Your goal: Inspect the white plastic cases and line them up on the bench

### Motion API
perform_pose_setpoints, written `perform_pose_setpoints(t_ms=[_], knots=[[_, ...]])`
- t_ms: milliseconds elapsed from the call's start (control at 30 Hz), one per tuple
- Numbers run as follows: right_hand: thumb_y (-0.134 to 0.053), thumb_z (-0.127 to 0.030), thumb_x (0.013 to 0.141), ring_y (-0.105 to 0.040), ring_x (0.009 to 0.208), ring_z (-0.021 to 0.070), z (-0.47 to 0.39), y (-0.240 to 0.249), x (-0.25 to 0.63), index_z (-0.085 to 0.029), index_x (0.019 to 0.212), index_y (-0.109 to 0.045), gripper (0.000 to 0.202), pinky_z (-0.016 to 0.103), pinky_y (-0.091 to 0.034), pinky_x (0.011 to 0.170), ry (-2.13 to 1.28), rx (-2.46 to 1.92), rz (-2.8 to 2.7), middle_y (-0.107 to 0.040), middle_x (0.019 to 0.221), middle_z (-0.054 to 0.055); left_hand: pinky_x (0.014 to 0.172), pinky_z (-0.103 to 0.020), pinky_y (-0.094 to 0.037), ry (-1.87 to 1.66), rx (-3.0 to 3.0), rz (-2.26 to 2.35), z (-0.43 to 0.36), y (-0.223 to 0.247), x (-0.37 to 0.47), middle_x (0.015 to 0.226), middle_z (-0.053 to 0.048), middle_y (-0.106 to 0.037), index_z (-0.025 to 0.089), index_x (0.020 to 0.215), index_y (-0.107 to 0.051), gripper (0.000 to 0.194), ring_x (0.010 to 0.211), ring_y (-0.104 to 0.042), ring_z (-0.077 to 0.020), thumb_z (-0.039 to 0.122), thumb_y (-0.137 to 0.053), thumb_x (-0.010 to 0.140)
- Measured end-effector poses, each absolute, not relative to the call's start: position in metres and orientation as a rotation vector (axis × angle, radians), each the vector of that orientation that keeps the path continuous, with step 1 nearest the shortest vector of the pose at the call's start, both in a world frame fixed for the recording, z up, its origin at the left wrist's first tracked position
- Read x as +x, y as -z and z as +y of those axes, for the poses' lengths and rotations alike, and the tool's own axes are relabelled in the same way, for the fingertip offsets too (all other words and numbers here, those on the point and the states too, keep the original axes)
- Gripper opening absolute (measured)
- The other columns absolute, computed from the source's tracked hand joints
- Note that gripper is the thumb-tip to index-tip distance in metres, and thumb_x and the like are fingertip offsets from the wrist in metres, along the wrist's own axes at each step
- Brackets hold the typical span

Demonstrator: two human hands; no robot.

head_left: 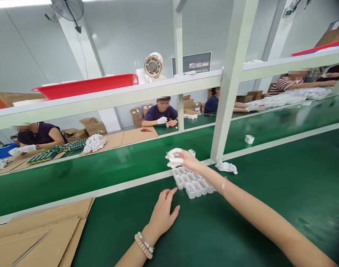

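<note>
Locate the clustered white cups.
In the head view, the white cups stand just right of centre on the green worktop, beside the left hand and partly hidden by the right forearm.

White containers [197, 189], green tabletop [119, 215]

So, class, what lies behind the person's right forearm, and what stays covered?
Beyond it lie the green tabletop and a cluster of white open-topped cups. The right forearm crosses the cluster's right side; whatever it covers there, perhaps more cups, cannot be seen.
</note>
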State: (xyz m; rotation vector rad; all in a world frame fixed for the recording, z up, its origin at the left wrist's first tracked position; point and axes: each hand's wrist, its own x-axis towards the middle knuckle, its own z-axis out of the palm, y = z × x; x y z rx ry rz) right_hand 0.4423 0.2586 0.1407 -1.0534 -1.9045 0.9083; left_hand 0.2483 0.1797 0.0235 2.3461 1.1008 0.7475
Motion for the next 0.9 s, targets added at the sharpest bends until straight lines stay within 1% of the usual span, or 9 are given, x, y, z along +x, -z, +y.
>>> perform_pose_setpoints(t_ms=[167,267,333,433,500,667,767,800,900], knots=[[-0.086,-0.033,0.062,-0.062,0.071,0.0155,0.19,-0.101,0.501,-0.019,0.108,-0.058,0.056,0.028,-0.052,0.066,-1.477,-0.767,-1.177,-0.064,0.09,0.003,0.104,-0.043,-0.044,-0.776,2.334,1.131,0.183,-0.029,0.254,0.131,-0.01,-0.045,0.03,0.144,-0.032,0.057,0.119,-0.051,-0.0238,0.031,-0.051,0.091],[-0.087,-0.026,0.06,-0.058,0.066,0.0135,0.17,-0.08,0.504,-0.018,0.101,-0.062,0.05,0.025,-0.048,0.06,-1.614,-0.732,-1.049,-0.064,0.087,0.003,0.096,-0.041,-0.049,-0.768,2.376,1.176,0.194,-0.033,0.268,0.125,-0.009,-0.047,0.032,0.145,-0.031,0.055,0.111,-0.055,-0.0225,0.034,-0.048,0.092],[-0.087,-0.023,0.06,-0.054,0.062,0.011,0.164,-0.074,0.499,-0.018,0.099,-0.064,0.046,0.022,-0.043,0.055,-1.685,-0.668,-1.045,-0.064,0.086,0.002,0.09,-0.04,-0.051,-0.753,2.44,1.214,0.204,-0.035,0.28,0.12,-0.009,-0.049,0.03,0.14,-0.039,0.049,0.104,-0.057,-0.0224,0.034,-0.049,0.092],[-0.086,-0.022,0.059,-0.051,0.061,0.0098,0.157,-0.076,0.494,-0.018,0.1,-0.065,0.046,0.021,-0.039,0.054,-1.752,-0.632,-1.087,-0.064,0.086,0.003,0.087,-0.041,-0.051,-0.797,2.477,1.268,0.214,-0.035,0.292,0.111,-0.009,-0.052,0.023,0.116,-0.055,0.026,0.098,-0.058,-0.0228,0.032,-0.044,0.093],[-0.085,-0.026,0.061,-0.053,0.064,0.0112,0.153,-0.079,0.493,-0.019,0.104,-0.065,0.048,0.022,-0.039,0.054,-1.74,-0.675,-1.141,-0.064,0.087,0.004,0.087,-0.04,-0.05,-0.842,2.451,1.286,0.21,-0.034,0.29,0.108,-0.009,-0.054,0.021,0.104,-0.055,0.02,0.098,-0.058,-0.0224,0.03,-0.039,0.096],[-0.082,-0.042,0.068,-0.059,0.075,0.0176,0.147,-0.074,0.494,-0.021,0.117,-0.061,0.058,0.029,-0.048,0.062,-1.36,-0.794,-1.494,-0.064,0.093,0.005,0.082,-0.033,-0.05,-0.91,2.352,1.223,0.173,-0.032,0.258,0.102,-0.006,-0.057,0.022,0.094,-0.048,0.014,0.091,-0.059,-0.0175,0.03,-0.038,0.098],[-0.076,-0.046,0.077,-0.059,0.075,0.0191,0.141,-0.065,0.492,-0.024,0.119,-0.062,0.049,0.034,-0.053,0.069,-0.94,-0.925,-1.812,-0.063,0.093,0.005,0.085,-0.032,-0.05,-0.939,2.421,1.106,0.157,-0.034,0.243,0.11,-0.007,-0.056,0.022,0.094,-0.049,0.005,0.096,-0.059,-0.0179,0.026,-0.047,0.093],[-0.072,-0.046,0.081,-0.059,0.074,0.0194,0.139,-0.063,0.491,-0.025,0.12,-0.062,0.045,0.035,-0.053,0.069,-0.794,-0.952,-1.905,-0.063,0.093,0.006,0.086,-0.033,-0.05,-0.954,2.443,1.055,0.155,-0.034,0.241,0.112,-0.008,-0.056,0.022,0.099,-0.049,0.008,0.099,-0.06,-0.0186,0.025,-0.05,0.091],[-0.061,-0.046,0.09,-0.063,0.081,0.0219,0.134,-0.058,0.488,-0.027,0.127,-0.059,0.041,0.037,-0.055,0.073,-0.447,-0.893,-2.103,-0.064,0.104,0.01,0.09,-0.035,-0.051,-0.963,2.404,0.994,0.154,-0.032,0.242,0.115,-0.009,-0.057,0.023,0.119,-0.044,0.036,0.104,-0.061,-0.0206,0.027,-0.059,0.086]])
